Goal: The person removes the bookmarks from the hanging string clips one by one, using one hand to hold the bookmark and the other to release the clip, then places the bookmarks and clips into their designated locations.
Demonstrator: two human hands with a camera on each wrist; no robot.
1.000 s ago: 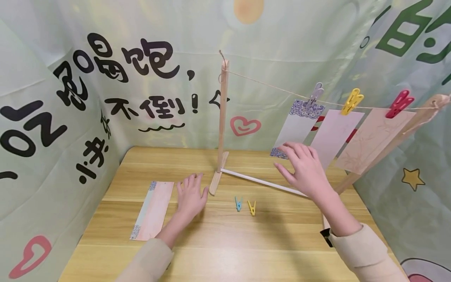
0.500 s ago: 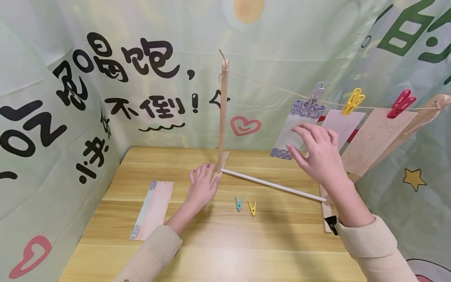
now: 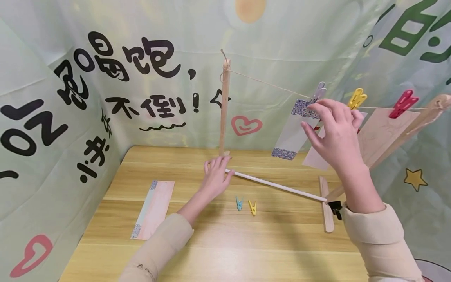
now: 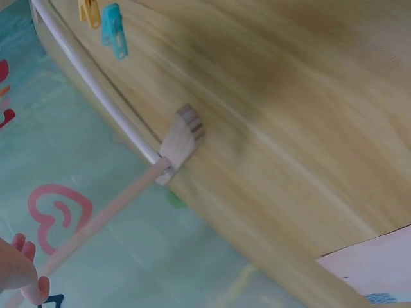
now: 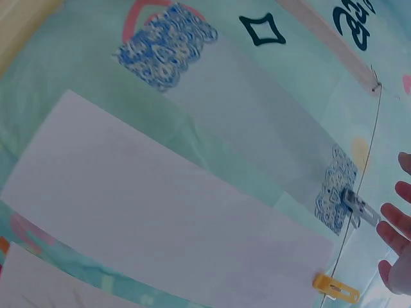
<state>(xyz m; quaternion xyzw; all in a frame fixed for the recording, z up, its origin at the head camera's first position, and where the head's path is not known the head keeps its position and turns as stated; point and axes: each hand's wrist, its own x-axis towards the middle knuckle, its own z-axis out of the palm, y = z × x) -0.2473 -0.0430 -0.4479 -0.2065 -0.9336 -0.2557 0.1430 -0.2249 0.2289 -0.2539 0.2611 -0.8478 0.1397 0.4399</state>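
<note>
My right hand (image 3: 340, 135) hovers in front of the hanging cards, its fingers loosely bent and holding nothing. Its fingertips are close to the lilac clothespin (image 3: 319, 91), which clips a blue-patterned paper card (image 3: 289, 131) to the string (image 3: 271, 84). In the right wrist view, the fingers (image 5: 397, 221) spread beside that lilac clothespin (image 5: 361, 208). Low at the left wooden post (image 3: 224, 109), my left hand (image 3: 215, 178) reaches with relaxed fingers that overlap the post's foot. A yellow clothespin (image 3: 357, 98) and a red one hold a plain pale card (image 5: 173, 212) and a beige card (image 3: 382, 125).
A blue clothespin (image 3: 239, 203) and another yellow clothespin (image 3: 253, 208) lie on the wooden table (image 3: 225, 254). Left of them lies a pink card (image 3: 156, 209). A white rod (image 3: 275, 184) joins the feet of the stand, whose right post (image 3: 398, 145) leans behind the beige card.
My right hand has risen toward the lilac clothespin. My left hand has slid from beside the pink card to the left post's foot. Cards and clothespins keep their places.
</note>
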